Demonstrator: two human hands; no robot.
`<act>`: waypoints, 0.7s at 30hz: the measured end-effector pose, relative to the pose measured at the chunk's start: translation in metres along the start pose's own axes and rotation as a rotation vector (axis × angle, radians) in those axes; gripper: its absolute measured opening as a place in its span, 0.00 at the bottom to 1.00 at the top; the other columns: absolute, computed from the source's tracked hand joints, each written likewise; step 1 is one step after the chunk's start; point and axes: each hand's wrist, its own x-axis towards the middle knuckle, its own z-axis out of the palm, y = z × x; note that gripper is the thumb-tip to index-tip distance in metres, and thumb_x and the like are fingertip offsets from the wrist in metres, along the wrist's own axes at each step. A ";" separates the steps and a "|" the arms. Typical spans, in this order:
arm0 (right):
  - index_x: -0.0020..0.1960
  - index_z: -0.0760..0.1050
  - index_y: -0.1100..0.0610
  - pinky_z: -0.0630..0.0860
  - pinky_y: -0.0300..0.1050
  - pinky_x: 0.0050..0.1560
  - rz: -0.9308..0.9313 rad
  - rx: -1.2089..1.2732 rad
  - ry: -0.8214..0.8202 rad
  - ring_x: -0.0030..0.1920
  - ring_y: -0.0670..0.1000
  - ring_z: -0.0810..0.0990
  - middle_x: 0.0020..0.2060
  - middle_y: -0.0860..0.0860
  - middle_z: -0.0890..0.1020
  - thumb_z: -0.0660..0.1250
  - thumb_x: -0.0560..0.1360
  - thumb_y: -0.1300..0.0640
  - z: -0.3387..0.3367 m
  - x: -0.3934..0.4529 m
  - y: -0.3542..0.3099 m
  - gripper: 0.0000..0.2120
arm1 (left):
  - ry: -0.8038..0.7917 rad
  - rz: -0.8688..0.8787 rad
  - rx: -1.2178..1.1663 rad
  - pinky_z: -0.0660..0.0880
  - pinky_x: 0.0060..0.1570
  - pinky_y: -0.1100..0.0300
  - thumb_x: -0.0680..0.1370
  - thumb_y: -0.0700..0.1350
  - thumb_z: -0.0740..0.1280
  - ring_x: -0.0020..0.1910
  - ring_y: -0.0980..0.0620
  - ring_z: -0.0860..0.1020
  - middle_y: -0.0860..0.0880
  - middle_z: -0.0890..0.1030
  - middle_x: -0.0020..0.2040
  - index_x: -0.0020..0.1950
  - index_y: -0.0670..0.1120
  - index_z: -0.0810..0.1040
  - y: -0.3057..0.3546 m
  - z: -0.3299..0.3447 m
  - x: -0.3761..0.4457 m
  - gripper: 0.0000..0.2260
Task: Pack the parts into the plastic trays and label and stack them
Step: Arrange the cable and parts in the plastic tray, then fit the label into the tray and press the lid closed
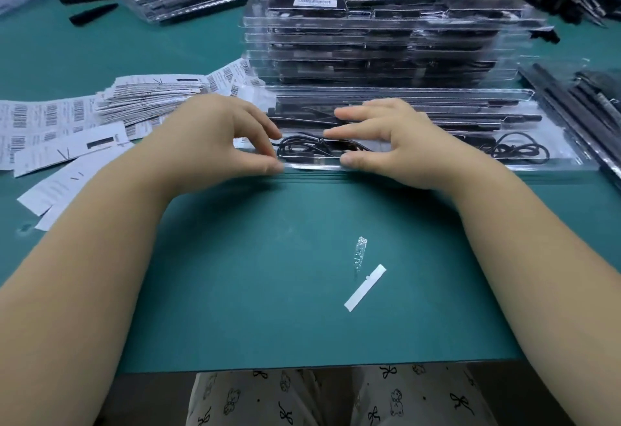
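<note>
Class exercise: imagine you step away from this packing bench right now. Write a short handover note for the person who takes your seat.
Left hand: fingers curled at the left end of the clear plastic tray lying flat in front; whether it has a grip is unclear.
Right hand: fingers straight, resting on that tray, near the coiled black cable inside it.
This tray also holds long black rods.
Done: a tall stack of filled clear trays stands behind; the top one carries a white label.
Left: the front tray shows no label. Loose barcode label sheets lie to the left. Label it, then stack it.
</note>
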 end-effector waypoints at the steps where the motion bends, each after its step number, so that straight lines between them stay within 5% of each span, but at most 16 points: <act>1: 0.56 0.64 0.26 0.49 0.55 0.72 0.001 0.015 -0.010 0.72 0.43 0.54 0.65 0.30 0.64 0.66 0.74 0.43 0.000 0.000 0.000 0.16 | 0.092 -0.010 -0.043 0.67 0.50 0.72 0.72 0.48 0.73 0.47 0.67 0.76 0.62 0.80 0.48 0.40 0.55 0.83 -0.004 -0.001 0.000 0.02; 4: 0.54 0.64 0.26 0.51 0.57 0.73 0.003 0.037 -0.023 0.72 0.42 0.55 0.63 0.29 0.63 0.66 0.73 0.44 -0.002 0.000 -0.002 0.17 | 0.442 -0.133 0.132 0.66 0.58 0.61 0.78 0.39 0.62 0.59 0.49 0.73 0.49 0.80 0.56 0.60 0.49 0.79 -0.032 -0.015 0.006 0.14; 7: 0.54 0.65 0.26 0.51 0.57 0.73 0.008 0.044 -0.022 0.72 0.42 0.55 0.64 0.29 0.64 0.67 0.73 0.44 -0.001 -0.001 -0.003 0.17 | 0.350 -0.310 0.497 0.62 0.66 0.44 0.77 0.34 0.57 0.65 0.37 0.67 0.41 0.70 0.70 0.69 0.41 0.70 -0.066 -0.024 0.011 0.21; 9: 0.53 0.65 0.25 0.51 0.57 0.73 0.005 0.050 -0.014 0.71 0.41 0.55 0.63 0.28 0.64 0.67 0.73 0.45 -0.001 -0.001 -0.003 0.17 | 0.239 -0.410 0.601 0.60 0.66 0.39 0.76 0.34 0.56 0.62 0.36 0.69 0.39 0.73 0.65 0.64 0.40 0.72 -0.079 -0.020 0.012 0.17; 12: 0.53 0.66 0.25 0.51 0.57 0.73 0.005 0.057 -0.011 0.71 0.40 0.55 0.63 0.27 0.64 0.67 0.73 0.44 -0.001 -0.001 -0.002 0.16 | 0.282 -0.502 0.557 0.67 0.59 0.46 0.76 0.35 0.60 0.55 0.37 0.73 0.40 0.80 0.54 0.55 0.48 0.80 -0.079 -0.015 0.014 0.14; 15: 0.53 0.66 0.25 0.52 0.57 0.73 0.003 0.051 -0.012 0.71 0.40 0.55 0.63 0.27 0.64 0.67 0.73 0.43 -0.001 -0.001 -0.002 0.15 | 0.431 -0.545 0.545 0.66 0.53 0.51 0.76 0.37 0.62 0.57 0.39 0.73 0.45 0.81 0.55 0.61 0.53 0.78 -0.077 -0.015 0.018 0.18; 21: 0.54 0.66 0.26 0.52 0.57 0.73 -0.002 0.031 0.011 0.72 0.42 0.56 0.64 0.29 0.65 0.65 0.73 0.43 0.000 -0.001 -0.003 0.15 | 0.400 -0.548 0.582 0.63 0.57 0.48 0.76 0.39 0.65 0.62 0.38 0.66 0.43 0.73 0.64 0.64 0.51 0.77 -0.076 -0.013 0.015 0.17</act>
